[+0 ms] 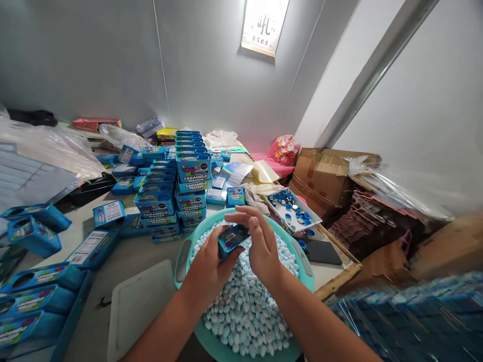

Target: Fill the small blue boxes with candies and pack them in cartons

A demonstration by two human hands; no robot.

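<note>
Both hands hold one small blue candy box (231,238) over a teal basin (305,269). The basin is heaped with pale blue and white candies (241,306). My left hand (207,269) grips the box from below, fingers wrapped around it. My right hand (258,241) curls over the box's top and right end, fingers closed on it. Stacks of blue "Caramelo Macizo" boxes (190,181) stand just behind the basin.
A white tray of blue caps (292,211) sits right of the basin, beside a dark phone (320,251). Open blue display cartons (35,296) lie at the left, a white board (139,306) at the front. Cardboard boxes (324,176) and plastic bags crowd the right and back.
</note>
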